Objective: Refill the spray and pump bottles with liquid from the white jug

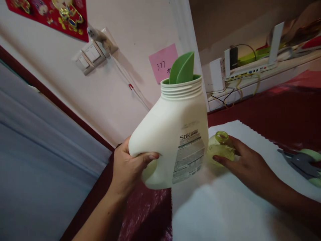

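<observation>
A large white detergent bottle (165,134) with a printed label is held up in front of me, its capless threaded neck at the top. From that neck rises a green pouring spout (182,68). My left hand (129,164) is closed through the bottle's grip hole, thumb lying on the near side. To the right, my right hand (240,157) pinches a small translucent yellow-green bottle (221,149) with an open mouth. It is just beside the large bottle's right side, partly covered by my fingers; I cannot tell whether its base rests on the white cloth.
A white cloth (210,207) lies on a dark red tabletop (276,124). Grey-and-green scissors (301,162) lie at the right. Behind, a white router (250,72) with cables stands on a ledge. A pink note (163,60) and a plugged-in cord (125,77) are on the wall.
</observation>
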A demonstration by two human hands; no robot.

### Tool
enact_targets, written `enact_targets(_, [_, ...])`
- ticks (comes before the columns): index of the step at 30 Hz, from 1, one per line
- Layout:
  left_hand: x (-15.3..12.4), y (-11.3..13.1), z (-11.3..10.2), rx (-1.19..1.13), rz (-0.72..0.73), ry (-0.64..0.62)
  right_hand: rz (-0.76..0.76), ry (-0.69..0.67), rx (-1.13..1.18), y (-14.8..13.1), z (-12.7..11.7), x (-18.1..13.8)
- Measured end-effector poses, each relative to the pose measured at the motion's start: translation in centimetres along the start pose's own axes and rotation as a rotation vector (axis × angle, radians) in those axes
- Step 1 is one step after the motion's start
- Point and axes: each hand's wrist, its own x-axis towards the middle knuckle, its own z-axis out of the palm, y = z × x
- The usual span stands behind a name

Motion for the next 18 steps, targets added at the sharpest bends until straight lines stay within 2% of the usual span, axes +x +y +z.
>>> enact_targets(4, [0.1, -1.7, 1.4, -0.207, 0.099, 0.044, 0.033, 0.101, -0.063, 0.4, 0.0, 0.4])
enact_targets(6, [0.0, -2.4, 2.1, -0.288, 0.118, 0.055, 0.037, 0.104, -0.07, 0.7, 0.2, 0.5])
enact_targets(13, [-0.9, -4.9, 3.1, -0.283, 0.085, 0.139, 0.014, 0.051, -0.056, 1.4, 0.6, 0.3])
enact_targets(18, [-1.8, -6.9, 3.4, -0.347, -0.022, 0.162, 0.017, 0.037, -0.031, 1.9, 0.6, 0.5])
